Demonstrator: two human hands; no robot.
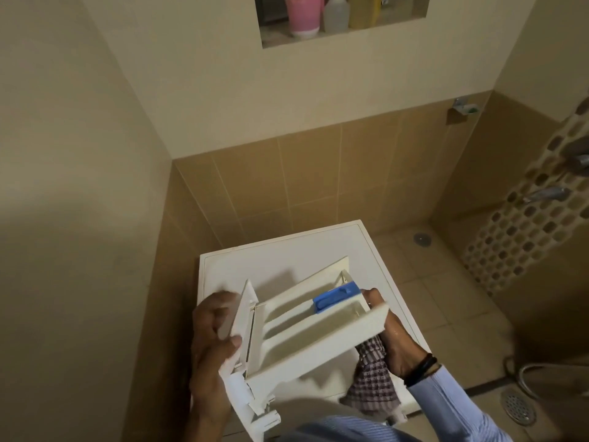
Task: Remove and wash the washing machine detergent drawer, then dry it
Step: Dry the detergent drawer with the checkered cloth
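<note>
Head view: detergent drawer (306, 327) held tilted over the washing machine (287, 260), left hand (213, 333) gripping its left end, right hand (392, 342) gripping its right end with a checked cloth (373, 378) beneath. Drying looks underway; next, work the cloth into the compartments.

A pink cup (302, 19), a clear bottle (336, 15) and a yellow bottle (365, 11) are kept in a wall niche (318, 42) (its top is cut off). A far drain (422, 239) and a near drain (518, 407) are set into the tiled floor (446, 314).
</note>
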